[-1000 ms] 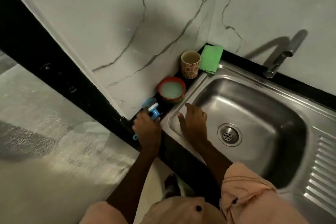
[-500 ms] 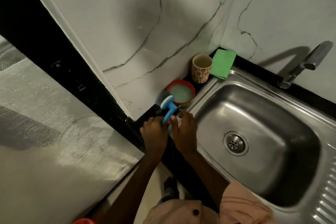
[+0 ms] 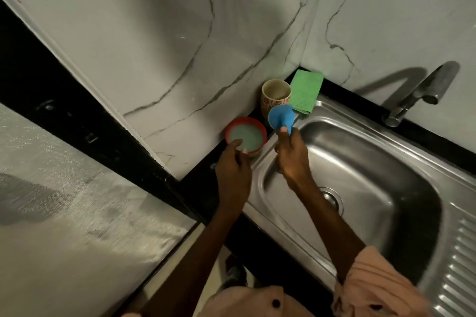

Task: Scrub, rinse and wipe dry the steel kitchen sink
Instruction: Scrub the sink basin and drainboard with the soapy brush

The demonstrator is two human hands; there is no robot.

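Steel sink [image 3: 360, 175]: dry-looking basin under and right of right hand [image 3: 292, 157]; scrub not yet begun.
Right fingers curl round blue brush [image 3: 280, 117]; left hand [image 3: 233, 167] fingers loosely curled at red bowl [image 3: 244, 136] rim, grip unclear; risk: bowl tips off narrow table [image 3: 201, 177] ledge; cup [image 3: 275, 98], green cloth [image 3: 306, 91] crowd beyond fingers; open room rightward in basin.

- Right hand [image 3: 292, 154] grips the handle of a blue scrub brush [image 3: 281, 117], held above the far-left corner of the steel sink [image 3: 360, 162].
- Left hand [image 3: 233, 167] touches the near rim of a red bowl [image 3: 246, 136] containing pale liquid.
- Bowl and patterned cup [image 3: 275, 96] stand on the black desk [image 3: 198, 180] against the marble wall.
- Green cloth [image 3: 306, 91] lies in the corner beside the cup.
- Tap [image 3: 417, 96] overhangs the sink's far edge.
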